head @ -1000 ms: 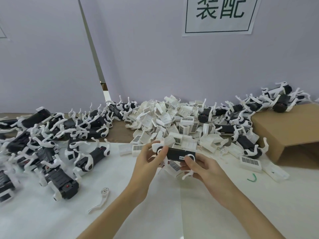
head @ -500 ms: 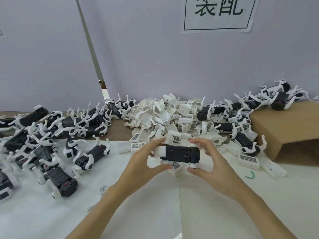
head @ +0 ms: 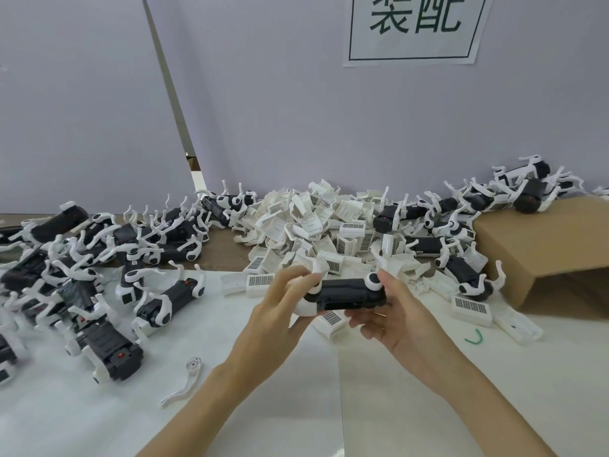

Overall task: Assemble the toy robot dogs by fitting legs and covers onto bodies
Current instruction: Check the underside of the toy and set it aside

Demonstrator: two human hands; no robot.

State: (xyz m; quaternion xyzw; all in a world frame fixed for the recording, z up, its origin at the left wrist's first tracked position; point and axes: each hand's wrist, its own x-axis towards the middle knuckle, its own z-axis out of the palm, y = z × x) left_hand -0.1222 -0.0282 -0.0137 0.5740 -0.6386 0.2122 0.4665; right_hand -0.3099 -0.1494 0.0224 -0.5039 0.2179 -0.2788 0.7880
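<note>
A black toy dog body (head: 351,293) is held lengthwise above the worktop (head: 428,407), just in front of the pile of white covers (head: 324,230). A round white leg joint (head: 374,281) sits on the body's right end, and a curved white leg (head: 315,275) rises at its left end. The left hand (head: 280,311) grips the left end, fingers curled over the top near that leg and thumb under the white end piece. The right hand (head: 392,315) cradles the right end from below and behind, fingers curled round the body, thumb up by the round joint.

Just under the held body a barcoded white cover (head: 331,319) lies on the worktop. To the left, well apart from the hands, lies a spread of assembled toy dogs (head: 99,268), black bodies with white legs pointing all ways. A loose white leg (head: 184,380) lies alone near the left forearm. On the right, a brown cardboard box (head: 543,245) lies on its side with its opening toward the camera, and more toy dogs (head: 520,189) are heaped on and beside it. A small green wire piece (head: 474,338) lies on the white surface right of the right hand. On the pale wall behind hangs a paper sign (head: 413,28) with dark green characters inside a frame.
</note>
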